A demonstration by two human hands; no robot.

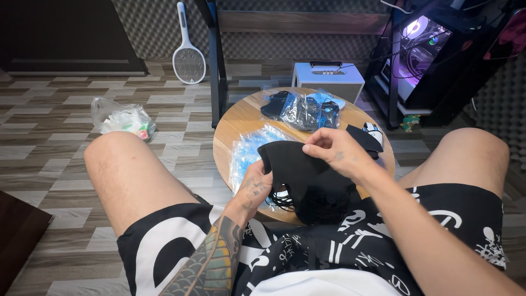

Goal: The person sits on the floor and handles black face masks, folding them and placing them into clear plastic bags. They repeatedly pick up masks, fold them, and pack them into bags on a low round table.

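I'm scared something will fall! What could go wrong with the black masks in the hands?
The black masks hang over the edge of the round table, held by the left hand and right hand, so one might slip to the floor. Their thin loops dangle in a bunch and could tangle. The clear bags lie near the table edge and might get nudged off.

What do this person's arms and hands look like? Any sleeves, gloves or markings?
Both arms are bare, with no sleeves, gloves, watch or rings in view. The left forearm carries a large coloured tattoo in dark, green and orange tones, and smaller dark tattoos run onto the left hand. The right hand shows one small dark mark near the wrist.
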